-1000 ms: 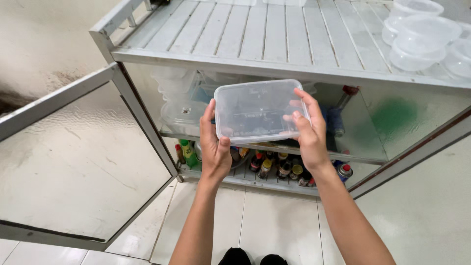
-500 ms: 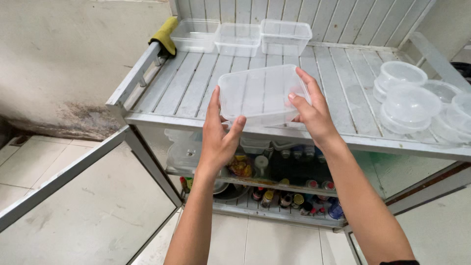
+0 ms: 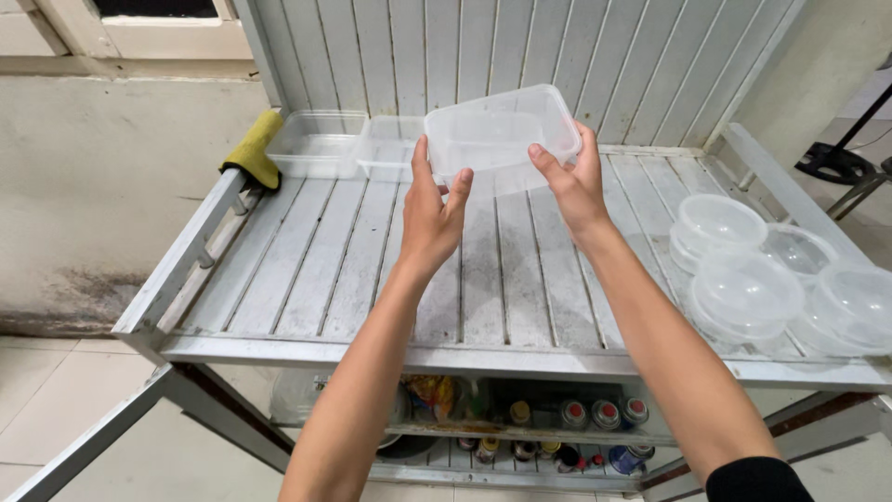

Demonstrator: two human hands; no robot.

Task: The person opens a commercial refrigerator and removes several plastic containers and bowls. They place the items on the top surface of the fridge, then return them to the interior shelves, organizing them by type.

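Head view: the left hand (image 3: 429, 216) and right hand (image 3: 574, 186), fingers grasping its ends, hold a clear rectangular container (image 3: 500, 130) above the bench's (image 3: 307, 279) back edge; 2 similar containers (image 3: 353, 149) already sit there (round tubs (image 3: 743, 279) right).

Hands: two, a left hand (image 3: 432, 209) and a right hand (image 3: 574, 181).
Clear boxes: three. One held box (image 3: 500, 130) is up in the hands, and a left box (image 3: 316, 144) and a middle box (image 3: 390, 149) sit at the back of the white slatted table (image 3: 307, 270).
Round clear tubs (image 3: 748, 288): a few stacks, too see-through to count.
Yellow cloth (image 3: 253, 149): one.
Bottles (image 3: 604, 414) underneath: many, some hidden.
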